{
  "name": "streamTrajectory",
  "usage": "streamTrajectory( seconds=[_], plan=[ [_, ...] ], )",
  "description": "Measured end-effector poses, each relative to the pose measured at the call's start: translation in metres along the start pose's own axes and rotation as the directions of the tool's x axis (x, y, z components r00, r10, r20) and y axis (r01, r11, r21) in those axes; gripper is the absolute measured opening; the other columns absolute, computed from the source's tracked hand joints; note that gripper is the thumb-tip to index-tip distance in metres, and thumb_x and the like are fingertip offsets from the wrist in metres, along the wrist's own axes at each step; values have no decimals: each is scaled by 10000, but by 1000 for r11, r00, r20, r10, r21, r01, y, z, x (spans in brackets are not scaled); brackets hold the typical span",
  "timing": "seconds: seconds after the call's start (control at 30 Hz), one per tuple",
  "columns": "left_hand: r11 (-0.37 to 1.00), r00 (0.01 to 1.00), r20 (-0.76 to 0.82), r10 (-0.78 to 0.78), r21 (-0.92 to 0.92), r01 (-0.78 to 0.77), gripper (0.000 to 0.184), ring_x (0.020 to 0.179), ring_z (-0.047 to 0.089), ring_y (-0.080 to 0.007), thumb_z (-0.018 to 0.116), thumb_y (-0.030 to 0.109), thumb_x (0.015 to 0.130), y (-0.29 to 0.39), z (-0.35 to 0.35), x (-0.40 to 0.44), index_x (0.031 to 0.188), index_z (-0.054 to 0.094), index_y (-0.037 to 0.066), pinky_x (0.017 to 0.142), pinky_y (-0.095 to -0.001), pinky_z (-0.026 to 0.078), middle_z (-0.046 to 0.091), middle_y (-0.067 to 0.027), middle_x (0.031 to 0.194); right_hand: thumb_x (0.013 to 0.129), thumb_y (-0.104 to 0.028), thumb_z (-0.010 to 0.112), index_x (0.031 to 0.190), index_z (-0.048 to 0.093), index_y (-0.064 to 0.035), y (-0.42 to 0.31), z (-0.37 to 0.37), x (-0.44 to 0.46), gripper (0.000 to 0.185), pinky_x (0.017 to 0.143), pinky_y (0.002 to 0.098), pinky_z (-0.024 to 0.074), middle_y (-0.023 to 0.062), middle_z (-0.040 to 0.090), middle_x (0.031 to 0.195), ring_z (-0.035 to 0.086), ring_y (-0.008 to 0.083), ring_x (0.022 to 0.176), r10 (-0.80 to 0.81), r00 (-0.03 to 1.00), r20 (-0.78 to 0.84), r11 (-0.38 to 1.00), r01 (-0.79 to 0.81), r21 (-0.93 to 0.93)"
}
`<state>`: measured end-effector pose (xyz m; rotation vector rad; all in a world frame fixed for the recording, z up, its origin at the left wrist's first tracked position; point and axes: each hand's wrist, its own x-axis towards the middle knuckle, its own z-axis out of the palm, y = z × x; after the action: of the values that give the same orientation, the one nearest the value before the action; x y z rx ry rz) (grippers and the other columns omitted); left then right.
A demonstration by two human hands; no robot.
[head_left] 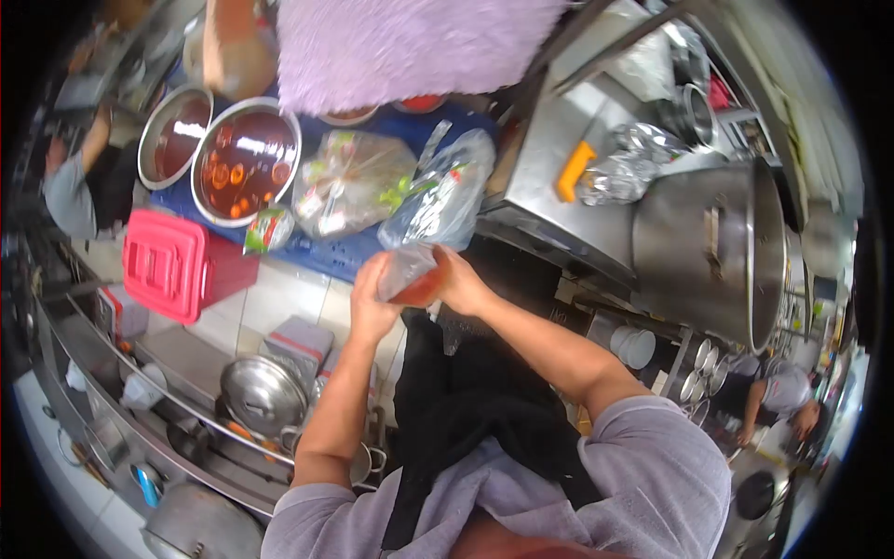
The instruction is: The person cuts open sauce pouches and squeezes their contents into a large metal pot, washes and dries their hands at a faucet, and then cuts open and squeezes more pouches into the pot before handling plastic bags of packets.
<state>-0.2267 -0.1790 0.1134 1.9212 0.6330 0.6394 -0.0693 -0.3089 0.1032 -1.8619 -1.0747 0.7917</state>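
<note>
Between my two hands, in front of my body, is a clear plastic bag (pixel 416 279) with orange-red contents, probably liquid. My left hand (pixel 374 296) grips its left side and my right hand (pixel 458 287) grips its right side, with the fingers closed round it. Just beyond my hands, on a blue surface (pixel 321 259), lie a plastic bag of packed goods (pixel 349 186) and a clear bag with green items (pixel 447 191). A metal bowl (pixel 207 200) of red-brown liquid with orange round pieces stands farther left.
A second bowl (pixel 154 168) of dark liquid adjoins the first. A lidded pink bin (pixel 177 265) stands at left. To the right are a steel counter (pixel 531 177), an orange-handled tool (pixel 575 171) and a large pot (pixel 694 252). Other people (pixel 70 191) are at both sides.
</note>
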Motion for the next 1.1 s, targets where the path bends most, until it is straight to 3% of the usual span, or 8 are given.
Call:
streamTrajectory(
  seconds=[0.13, 0.23, 0.33, 0.4, 0.5, 0.7, 0.87, 1.1],
  plan=[
    [979, 955, 249, 160, -162, -122, 671, 1085, 650, -338, 885, 66, 612, 114, 35, 24, 1229, 626, 15, 957, -392, 507, 669, -166, 1164, 705, -326, 890, 1357, 507, -18, -65, -107, -88, 816, 1039, 408, 437, 154, 460, 1254, 517, 323, 1178, 103, 974, -204, 995, -100, 22],
    [951, 851, 468, 241, -289, -110, 667, 1056, 672, -305, 899, 120, 631, 227, 74, 40, 1229, 628, 7, 928, -371, 525, 688, -155, 1137, 712, -346, 894, 1430, 447, -30, -93, -186, -162, 903, 1054, 432, 424, 163, 438, 1292, 492, 306, 1247, -164, 877, -451, 966, 50, -254],
    [900, 728, 606, 320, -435, -34, 608, 1022, 688, -219, 883, 160, 685, 323, 131, 43, 1214, 635, -7, 931, -358, 521, 713, -135, 1122, 712, -312, 906, 1459, 347, -27, -117, -244, -234, 975, 1001, 380, 472, 114, 518, 1309, 528, 221, 1232, 25, 752, -659, 929, 226, 294],
    [808, 636, 635, 439, -589, 30, 608, 1014, 674, -180, 875, 171, 707, 386, 170, 37, 1222, 608, -12, 920, -343, 520, 710, -117, 1108, 730, -314, 901, 1424, 366, -32, -145, -288, -282, 921, 974, 360, 487, 97, 572, 1278, 577, 198, 1154, 9, 611, -791, 957, 224, 183],
    [753, 669, 601, 437, -651, 94, 611, 1046, 643, -172, 844, 131, 763, 450, 247, 19, 1270, 524, 9, 920, -328, 518, 668, -115, 1146, 768, -352, 879, 1403, 380, -33, -178, -357, -348, 868, 962, 346, 476, 119, 581, 1239, 576, 186, 1132, 33, 547, -837, 954, 233, 189],
    [-42, 738, 487, 468, -822, 568, 457, 1136, 612, -230, 705, 174, 936, 549, 375, -44, 1291, 458, 26, 998, -396, 496, 614, -136, 1236, 743, -493, 864, 1489, 334, -47, -157, -433, -475, 1018, 1013, 372, 460, 130, 529, 1286, 551, 228, 1178, -9, 469, -883, 931, 325, 163],
    [-174, 810, 487, 326, -811, 558, 509, 1208, 588, -275, 527, 392, 1027, 581, 455, -76, 1396, 451, 49, 1047, -457, 469, 592, -127, 1325, 767, -373, 868, 1462, 339, -33, -135, -447, -487, 937, 1008, 352, 459, 128, 527, 1297, 546, 224, 1192, -102, 291, -951, 912, 410, 27],
    [-254, 781, 596, 189, -738, 625, 611, 1211, 589, -284, 335, 560, 1045, 595, 502, -85, 1378, 487, 71, 1035, -468, 454, 588, -109, 1344, 783, -136, 762, 1281, 513, -10, -129, -515, -480, 571, 952, 338, 471, 137, 618, 1192, 601, 208, 1092, -122, 238, -964, 992, -7, -128]
  ],
)
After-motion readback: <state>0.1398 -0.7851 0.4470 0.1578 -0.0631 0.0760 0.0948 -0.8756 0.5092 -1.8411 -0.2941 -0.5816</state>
